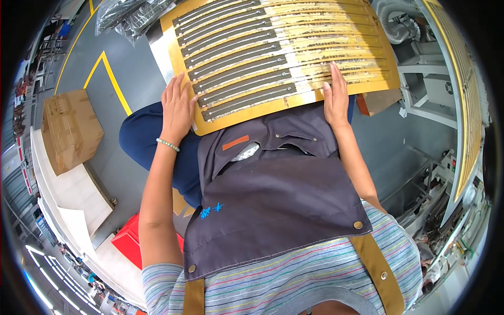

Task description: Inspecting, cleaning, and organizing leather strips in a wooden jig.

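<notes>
A large yellow panel with long parallel slots lies in front of me, over my lap. Dark strips with small metal points fill the slots on its left part; farther right the slots look pale and worn. At the panel's left edge rests my left hand, its fingers bent a little and its thumb touching the rim. A beaded bracelet circles that wrist. My right hand lies on the near right edge, fingers straight and thumb apart. A shiny metal sheet juts out beyond the panel's left side.
Clear plastic bags with dark contents sit at the far left. A cardboard box and a red bin are on the left. Another slotted panel stands at the right, near a pale machine frame and a flexible duct.
</notes>
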The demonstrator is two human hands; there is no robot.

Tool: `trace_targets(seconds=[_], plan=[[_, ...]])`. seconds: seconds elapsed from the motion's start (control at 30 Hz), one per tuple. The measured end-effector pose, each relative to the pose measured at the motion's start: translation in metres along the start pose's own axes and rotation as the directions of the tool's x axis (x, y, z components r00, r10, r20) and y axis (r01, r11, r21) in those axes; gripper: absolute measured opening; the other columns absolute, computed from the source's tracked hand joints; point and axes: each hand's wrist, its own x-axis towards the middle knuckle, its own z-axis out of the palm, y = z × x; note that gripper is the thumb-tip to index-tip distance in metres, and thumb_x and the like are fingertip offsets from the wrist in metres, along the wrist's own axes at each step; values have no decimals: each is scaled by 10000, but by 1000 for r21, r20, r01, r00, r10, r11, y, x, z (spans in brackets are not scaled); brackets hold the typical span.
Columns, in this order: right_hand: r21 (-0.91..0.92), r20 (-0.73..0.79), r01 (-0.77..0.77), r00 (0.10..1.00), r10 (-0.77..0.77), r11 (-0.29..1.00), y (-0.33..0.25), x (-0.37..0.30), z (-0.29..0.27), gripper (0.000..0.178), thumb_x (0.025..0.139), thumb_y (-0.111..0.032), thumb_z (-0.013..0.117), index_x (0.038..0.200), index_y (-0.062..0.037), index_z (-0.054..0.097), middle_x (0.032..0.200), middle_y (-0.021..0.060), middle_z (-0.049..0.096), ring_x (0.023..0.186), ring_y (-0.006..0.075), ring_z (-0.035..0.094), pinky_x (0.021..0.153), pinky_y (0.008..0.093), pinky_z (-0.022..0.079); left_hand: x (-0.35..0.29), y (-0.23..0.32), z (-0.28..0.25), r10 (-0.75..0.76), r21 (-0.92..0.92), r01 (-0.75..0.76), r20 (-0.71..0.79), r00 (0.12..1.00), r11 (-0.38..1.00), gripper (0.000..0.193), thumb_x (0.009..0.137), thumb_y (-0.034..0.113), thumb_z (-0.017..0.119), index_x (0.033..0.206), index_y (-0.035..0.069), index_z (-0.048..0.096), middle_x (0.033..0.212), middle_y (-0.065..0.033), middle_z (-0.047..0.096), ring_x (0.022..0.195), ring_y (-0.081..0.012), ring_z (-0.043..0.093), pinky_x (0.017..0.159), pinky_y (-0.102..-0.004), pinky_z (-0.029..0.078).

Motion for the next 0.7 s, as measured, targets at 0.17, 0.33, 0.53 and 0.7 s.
trace_targets(seconds=[0.17, 0.33, 0.53, 0.7], plan=[[-1, 0, 7, 1000, -7, 1000, 1, 1, 1, 525, 1065, -266, 480, 1514, -5, 404, 1528, 201, 457, 1401, 385, 434, 1162, 445, 342, 23, 91, 16, 95, -285, -88, 9, 995, 955, 537, 967, 229, 615, 1435, -1, 487, 1584, -168, 377, 1492, -363, 307, 1226, -493, 243], [-9, 22, 28, 999, -28, 1000, 2, 0, 0, 516, 1056, -246, 495, 1504, -3, 418, 1515, 199, 474, 1392, 381, 444, 1158, 442, 347, 36, 121, 47, 278, -322, -239, 80, 957, 916, 729, 985, 352, 586, 1558, -5, 309, 1652, -151, 266, 1536, -330, 220, 1251, -458, 206], [-13, 1, 34, 999, -34, 999, 5, -2, 1, 502, 1048, -225, 502, 1491, 1, 432, 1504, 197, 487, 1385, 380, 452, 1155, 440, 351, -19, 42, 6, 219, -155, -180, 286, 933, 971, 762, 964, 352, 597, 1575, 16, 290, 1671, -111, 244, 1555, -286, 185, 1253, -453, 192], [-4, -9, 33, 999, -33, 999, 5, -2, 2, 496, 1050, -229, 502, 1482, 5, 440, 1498, 194, 494, 1383, 378, 455, 1154, 441, 352, -41, 22, -24, 128, 56, -157, 351, 928, 986, 716, 969, 389, 586, 1556, 46, 360, 1673, -77, 250, 1554, -264, 192, 1251, -459, 185]])
